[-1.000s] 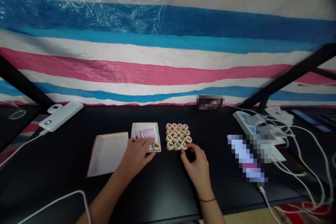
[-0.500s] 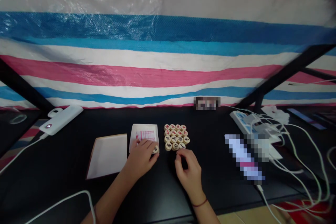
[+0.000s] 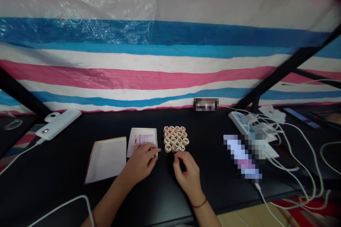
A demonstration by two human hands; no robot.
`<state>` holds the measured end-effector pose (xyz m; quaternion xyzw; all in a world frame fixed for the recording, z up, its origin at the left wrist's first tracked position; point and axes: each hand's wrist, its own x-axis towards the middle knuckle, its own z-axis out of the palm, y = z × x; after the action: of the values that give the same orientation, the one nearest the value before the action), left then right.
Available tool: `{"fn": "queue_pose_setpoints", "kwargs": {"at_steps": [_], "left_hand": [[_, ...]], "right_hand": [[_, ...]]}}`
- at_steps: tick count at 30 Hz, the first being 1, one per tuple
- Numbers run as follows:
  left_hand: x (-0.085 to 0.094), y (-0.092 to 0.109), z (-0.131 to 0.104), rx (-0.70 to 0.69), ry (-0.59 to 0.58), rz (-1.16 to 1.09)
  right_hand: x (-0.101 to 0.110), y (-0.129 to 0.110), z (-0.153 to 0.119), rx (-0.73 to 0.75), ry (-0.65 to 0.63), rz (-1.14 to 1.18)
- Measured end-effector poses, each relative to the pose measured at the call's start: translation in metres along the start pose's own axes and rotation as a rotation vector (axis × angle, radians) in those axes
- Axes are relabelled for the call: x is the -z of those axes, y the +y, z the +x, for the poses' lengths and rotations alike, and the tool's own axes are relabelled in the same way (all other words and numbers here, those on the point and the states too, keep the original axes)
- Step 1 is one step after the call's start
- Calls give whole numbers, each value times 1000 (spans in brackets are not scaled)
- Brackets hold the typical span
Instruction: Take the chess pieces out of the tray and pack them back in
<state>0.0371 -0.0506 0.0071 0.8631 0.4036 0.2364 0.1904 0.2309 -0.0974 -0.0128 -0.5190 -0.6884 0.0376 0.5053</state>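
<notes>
My left hand (image 3: 142,159) reaches over the near side of a white box (image 3: 134,135) that has a pink-red grid print inside. Its thumb and fingers close around a Chinese chess piece (image 3: 155,155) at the box's near right corner, mostly hidden by the fingers. To the right, round wooden Chinese chess pieces (image 3: 173,141) stand in neat rows, some with red characters and some with black. My right hand (image 3: 188,173) is curled, thumb and index tips together, just at the near edge of the front row. Nothing shows between those fingertips.
A box lid (image 3: 108,158) lies left of the box. Farther left is a white power bank (image 3: 57,126) with a cable. To the right are a phone with a blurred screen (image 3: 242,158), a power strip (image 3: 241,122) and tangled white cables. Striped sheeting (image 3: 149,74) hangs behind the black table.
The view has shifted slightly. My left index finger now stretches over the box's right edge, covering more of the piece there. The right hand and the rows of pieces look much the same.
</notes>
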Motion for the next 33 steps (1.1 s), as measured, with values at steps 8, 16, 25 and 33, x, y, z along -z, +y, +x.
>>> {"fn": "queue_pose_setpoints", "kwargs": {"at_steps": [8,16,25,33], "left_hand": [[-5,18,0,-3,110,-301],[-14,22,-1,105,100,-507],[-8,14,2,171,212,-500],[-11,12,0,190,205,-493]], "right_hand": [[-1,-11,2,98,-191,20],[-2,-10,-1,84,-182,41],[33,38,-3,-318,149,-263],[29,53,-11,-257,-33,-314]]}}
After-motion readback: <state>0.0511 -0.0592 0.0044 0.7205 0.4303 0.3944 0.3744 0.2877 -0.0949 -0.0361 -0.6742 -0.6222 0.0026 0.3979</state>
